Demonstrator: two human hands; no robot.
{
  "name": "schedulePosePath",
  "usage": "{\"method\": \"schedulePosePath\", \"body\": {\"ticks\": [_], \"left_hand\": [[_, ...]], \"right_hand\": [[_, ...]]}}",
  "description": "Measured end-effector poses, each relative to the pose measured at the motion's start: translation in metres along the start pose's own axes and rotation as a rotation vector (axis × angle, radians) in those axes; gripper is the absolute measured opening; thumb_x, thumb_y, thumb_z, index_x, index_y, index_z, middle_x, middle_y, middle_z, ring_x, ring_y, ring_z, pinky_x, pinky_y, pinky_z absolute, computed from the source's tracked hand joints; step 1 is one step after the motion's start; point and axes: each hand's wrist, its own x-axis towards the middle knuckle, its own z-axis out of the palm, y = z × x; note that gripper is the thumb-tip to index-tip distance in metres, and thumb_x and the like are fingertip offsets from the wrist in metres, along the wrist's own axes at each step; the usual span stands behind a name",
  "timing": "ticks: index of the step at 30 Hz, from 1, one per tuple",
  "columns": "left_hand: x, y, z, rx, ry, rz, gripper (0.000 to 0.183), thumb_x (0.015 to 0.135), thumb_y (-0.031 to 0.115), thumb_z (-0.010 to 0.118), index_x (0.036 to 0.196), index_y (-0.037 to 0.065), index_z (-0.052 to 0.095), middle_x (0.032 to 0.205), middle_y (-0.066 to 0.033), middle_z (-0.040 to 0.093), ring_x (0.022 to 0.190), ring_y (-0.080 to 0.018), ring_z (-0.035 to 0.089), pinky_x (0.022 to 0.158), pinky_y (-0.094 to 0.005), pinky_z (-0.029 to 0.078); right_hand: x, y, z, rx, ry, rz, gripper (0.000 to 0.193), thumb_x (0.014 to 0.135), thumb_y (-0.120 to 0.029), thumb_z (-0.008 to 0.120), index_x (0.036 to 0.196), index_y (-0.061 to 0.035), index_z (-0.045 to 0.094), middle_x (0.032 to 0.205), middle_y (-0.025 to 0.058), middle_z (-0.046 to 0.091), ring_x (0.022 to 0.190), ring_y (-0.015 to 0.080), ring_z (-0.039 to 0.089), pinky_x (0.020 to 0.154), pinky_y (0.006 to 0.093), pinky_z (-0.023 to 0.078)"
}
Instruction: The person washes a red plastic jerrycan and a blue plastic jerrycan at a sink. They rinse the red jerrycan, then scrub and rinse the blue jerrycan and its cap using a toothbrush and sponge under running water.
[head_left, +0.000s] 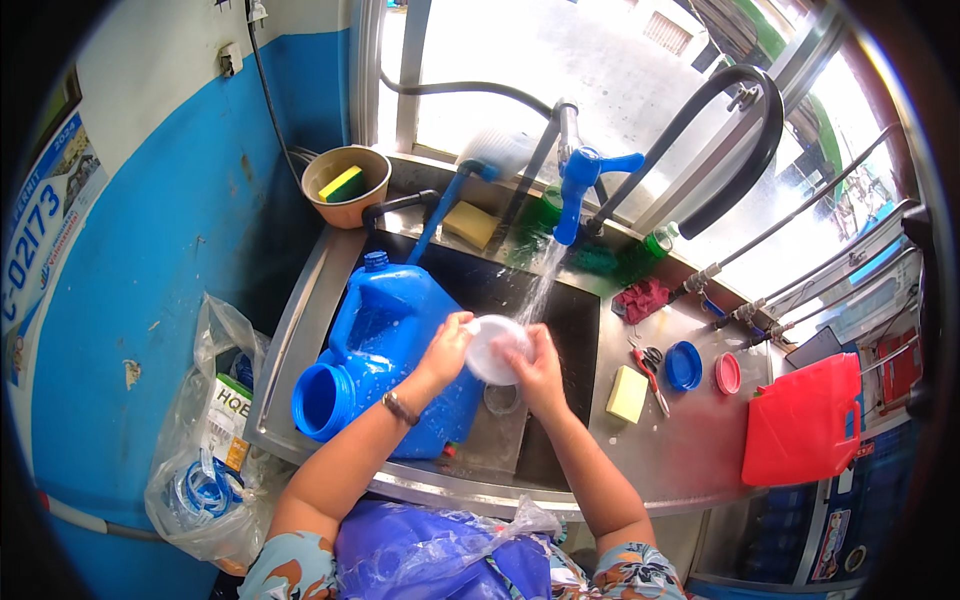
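Over the sink (pixel 560 400) I hold a white round lid (pixel 484 352) between both hands. My left hand (pixel 447 350) grips its left edge with closed fingers. On the other side, my right hand (pixel 541 372) has its fingers curled over the lid's face and rim. Water runs from the blue-handled tap (pixel 578 195) just behind the lid and my right hand. A big blue water jug (pixel 395 310) lies in the sink at the left, its wide round mouth uncapped and facing me. My left forearm passes over the jug and hides part of it.
On the right counter are a yellow sponge (pixel 627 394), a red-handled tool (pixel 645 368), a blue cap (pixel 683 366), a pink ring-shaped cap (pixel 727 373) and a red jerrycan (pixel 800 425). A tan pot (pixel 375 178) stands at the back left. A clear plastic bag (pixel 190 500) hangs left.
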Motion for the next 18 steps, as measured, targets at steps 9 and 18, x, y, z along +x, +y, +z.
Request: {"method": "schedulePosePath", "body": {"ticks": [9,18], "left_hand": [[0.007,-0.038,0.035,-1.029,-0.210,-0.314,0.037,0.104,0.019,0.037,0.133,0.000,0.050,0.131,-0.0157,0.059,0.122,-0.0297,0.057,0.109,-0.0452,0.043],[0.001,-0.035,0.062,-0.119,-0.053,0.075,0.031,0.106,0.019,0.042,0.129,0.002,0.054,0.126,-0.0132,0.059,0.121,-0.0230,0.056,0.101,-0.0383,0.046]], "right_hand": [[0.032,0.032,0.014,-0.920,0.254,0.015,0.029,0.094,-0.029,0.061,0.112,-0.0075,0.070,0.113,0.0195,0.063,0.095,0.0286,0.065,0.080,0.0372,0.051],[0.060,0.060,0.006,0.479,-0.078,0.327,0.046,0.101,-0.037,0.052,0.133,-0.0043,0.055,0.103,0.0157,0.068,0.094,0.0296,0.067,0.085,0.0409,0.053]]}}
